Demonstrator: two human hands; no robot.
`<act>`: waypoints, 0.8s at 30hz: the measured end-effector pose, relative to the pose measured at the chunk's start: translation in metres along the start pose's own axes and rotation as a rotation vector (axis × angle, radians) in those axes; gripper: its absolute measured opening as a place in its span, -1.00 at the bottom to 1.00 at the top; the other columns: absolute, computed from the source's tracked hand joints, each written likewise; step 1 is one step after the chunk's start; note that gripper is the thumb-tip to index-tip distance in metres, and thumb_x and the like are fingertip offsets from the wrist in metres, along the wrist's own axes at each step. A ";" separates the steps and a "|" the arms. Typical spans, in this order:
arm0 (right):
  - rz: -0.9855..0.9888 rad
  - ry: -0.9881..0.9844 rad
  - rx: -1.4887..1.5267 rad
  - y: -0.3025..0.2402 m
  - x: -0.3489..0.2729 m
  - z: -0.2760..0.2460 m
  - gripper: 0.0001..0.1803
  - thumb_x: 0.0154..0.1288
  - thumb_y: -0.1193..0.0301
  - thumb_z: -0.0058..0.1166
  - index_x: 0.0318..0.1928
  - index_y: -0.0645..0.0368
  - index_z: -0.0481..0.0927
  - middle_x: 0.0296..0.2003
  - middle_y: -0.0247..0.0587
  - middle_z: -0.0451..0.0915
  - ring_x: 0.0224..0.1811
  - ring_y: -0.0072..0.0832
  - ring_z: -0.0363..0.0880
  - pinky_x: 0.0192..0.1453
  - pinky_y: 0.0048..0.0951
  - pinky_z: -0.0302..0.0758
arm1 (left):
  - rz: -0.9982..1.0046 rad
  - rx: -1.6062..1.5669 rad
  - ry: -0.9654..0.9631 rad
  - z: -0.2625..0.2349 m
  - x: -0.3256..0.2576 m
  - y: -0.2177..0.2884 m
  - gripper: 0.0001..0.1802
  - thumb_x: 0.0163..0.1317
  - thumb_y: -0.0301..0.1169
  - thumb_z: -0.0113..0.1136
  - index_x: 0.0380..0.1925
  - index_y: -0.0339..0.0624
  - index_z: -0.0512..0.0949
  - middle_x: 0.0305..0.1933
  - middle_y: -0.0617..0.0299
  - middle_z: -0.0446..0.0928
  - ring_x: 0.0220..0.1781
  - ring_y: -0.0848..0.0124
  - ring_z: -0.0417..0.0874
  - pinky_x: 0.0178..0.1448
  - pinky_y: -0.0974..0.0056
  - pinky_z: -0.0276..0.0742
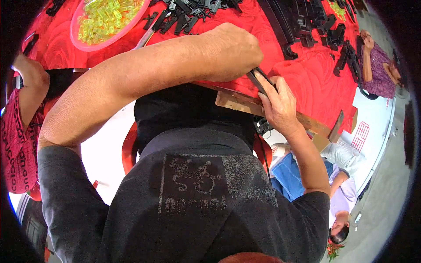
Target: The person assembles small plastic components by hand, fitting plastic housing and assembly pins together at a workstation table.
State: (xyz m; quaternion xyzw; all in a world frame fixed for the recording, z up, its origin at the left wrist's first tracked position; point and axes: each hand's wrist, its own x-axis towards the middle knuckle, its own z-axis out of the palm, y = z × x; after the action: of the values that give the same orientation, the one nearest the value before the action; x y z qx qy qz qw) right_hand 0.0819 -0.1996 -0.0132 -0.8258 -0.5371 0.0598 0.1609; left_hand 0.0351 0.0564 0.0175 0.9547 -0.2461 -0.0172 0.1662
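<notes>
My right hand [280,107] grips a long, narrow black plastic part [258,79] at the table's front edge. Its index finger lies along the part, with the thumb beneath. My left hand [239,48] is bent over at the wrist against the far end of the same part. The fingers of that hand are hidden behind it, so whether they hold the part does not show. Past my left hand lies a pile of small black and grey parts [186,19]. Further right are larger black plastic pieces [302,22], some long and rail-like.
A pink-rimmed basin [75,37] of small yellow-green translucent pieces [105,19] stands at the back left. A red patterned cloth [302,76] covers the wooden table. People sit at the left [19,144], far right [379,70] and lower right [342,197].
</notes>
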 end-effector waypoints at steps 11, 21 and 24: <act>-0.039 0.036 0.021 0.004 0.000 0.002 -0.37 0.06 0.54 0.29 0.24 0.11 0.57 -0.25 -0.06 0.44 -0.25 -0.14 0.53 -0.16 -0.20 0.53 | 0.096 0.009 0.030 0.010 0.002 -0.010 -0.88 0.10 -0.42 0.19 -0.42 -0.24 0.61 -0.53 -0.05 0.61 -0.38 -0.01 0.72 -0.28 -0.04 0.60; -0.025 0.007 0.032 0.002 0.000 -0.002 -0.38 0.09 0.54 0.28 0.25 0.10 0.56 -0.24 -0.05 0.43 -0.23 -0.13 0.53 -0.14 -0.18 0.52 | 0.086 -0.025 0.093 0.017 0.000 -0.010 -0.87 0.10 -0.41 0.18 -0.40 -0.25 0.60 -0.53 -0.06 0.60 -0.37 -0.02 0.71 -0.29 -0.05 0.60; -0.007 -0.025 0.041 0.002 0.002 -0.003 -0.38 0.11 0.54 0.27 0.26 0.10 0.55 -0.23 -0.05 0.43 -0.22 -0.13 0.53 -0.13 -0.19 0.52 | 0.080 -0.020 0.037 0.013 0.000 -0.008 -0.86 0.11 -0.41 0.18 -0.39 -0.25 0.60 -0.53 -0.06 0.60 -0.37 -0.02 0.71 -0.29 -0.04 0.60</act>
State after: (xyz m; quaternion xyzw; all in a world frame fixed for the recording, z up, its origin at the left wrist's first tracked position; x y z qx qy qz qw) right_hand 0.0851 -0.1994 -0.0112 -0.8195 -0.5408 0.0806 0.1714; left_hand 0.0373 0.0584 0.0024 0.9426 -0.2807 0.0047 0.1809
